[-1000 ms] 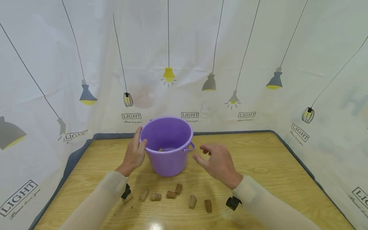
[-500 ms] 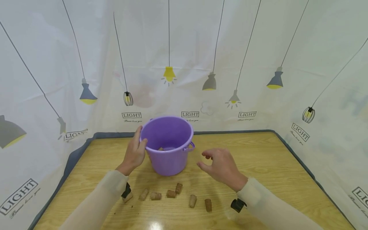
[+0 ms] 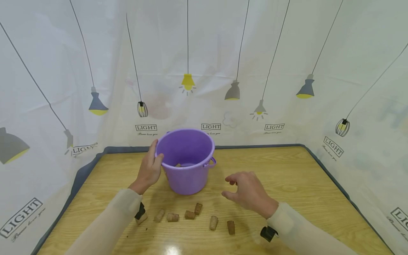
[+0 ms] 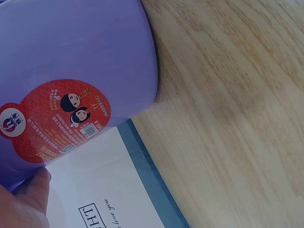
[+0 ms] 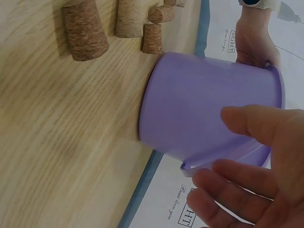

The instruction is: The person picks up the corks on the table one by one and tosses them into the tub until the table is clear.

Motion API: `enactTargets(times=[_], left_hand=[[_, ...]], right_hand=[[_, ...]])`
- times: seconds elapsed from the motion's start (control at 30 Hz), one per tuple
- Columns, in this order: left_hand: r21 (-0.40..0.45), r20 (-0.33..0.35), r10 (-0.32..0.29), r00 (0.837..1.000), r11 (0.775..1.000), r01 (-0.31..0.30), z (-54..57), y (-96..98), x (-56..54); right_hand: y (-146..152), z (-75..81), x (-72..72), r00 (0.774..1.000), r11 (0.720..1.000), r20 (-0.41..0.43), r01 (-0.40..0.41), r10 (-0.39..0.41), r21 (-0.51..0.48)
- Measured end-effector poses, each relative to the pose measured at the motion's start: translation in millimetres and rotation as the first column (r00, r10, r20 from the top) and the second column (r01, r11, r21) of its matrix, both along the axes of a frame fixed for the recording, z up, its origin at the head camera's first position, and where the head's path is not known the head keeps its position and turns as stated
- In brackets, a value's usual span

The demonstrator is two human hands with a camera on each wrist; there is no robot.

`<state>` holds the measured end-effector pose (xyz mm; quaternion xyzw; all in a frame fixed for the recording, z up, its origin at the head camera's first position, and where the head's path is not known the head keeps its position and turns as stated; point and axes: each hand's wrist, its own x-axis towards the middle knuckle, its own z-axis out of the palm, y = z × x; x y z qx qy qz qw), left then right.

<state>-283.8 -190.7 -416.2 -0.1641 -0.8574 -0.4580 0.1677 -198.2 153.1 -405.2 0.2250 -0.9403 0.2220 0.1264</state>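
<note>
A purple plastic bucket [image 3: 188, 180] stands upright on the table, and its inside faces me. My left hand [image 3: 149, 169] grips its rim on the left side, thumb over the edge. Low inside the bucket a small tan piece, partly hidden by the rim, shows. To the right of the bucket and apart from it hovers my right hand [image 3: 247, 189], fingers loosely bent, holding nothing. Several corks lie in front of the bucket, among them a dark cork [image 3: 231, 227], a paler cork [image 3: 214, 223] and a brown cork [image 3: 190, 214].
The wooden table [image 3: 306, 191] has a blue border along its back and sides. White cloth [image 3: 204, 42] printed with lamps rises behind it and at both sides. A red round label [image 4: 61, 118] is on the bucket's outer wall.
My right hand has drawn back from the bucket, down and to the right, nearer the table's front. The left hand, the bucket and the corks stay where they were.
</note>
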Motion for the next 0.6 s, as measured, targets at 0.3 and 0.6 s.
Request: enactTargets(times=[0.3, 0.6], left_hand=[[0.003, -0.002, -0.01, 1.0, 1.0, 0.01, 0.5, -0.1, 0.6], [-0.003, 0.004, -0.003, 1.0, 1.0, 0.003, 1.9, 0.2, 2.1]], right_hand=[[5, -3.3, 4.3, 0.999, 0.996, 0.029, -0.044, 0.041, 0.083], [10, -7.8, 10.5, 0.985, 0.975, 0.112, -0.147, 0.13, 0.164]])
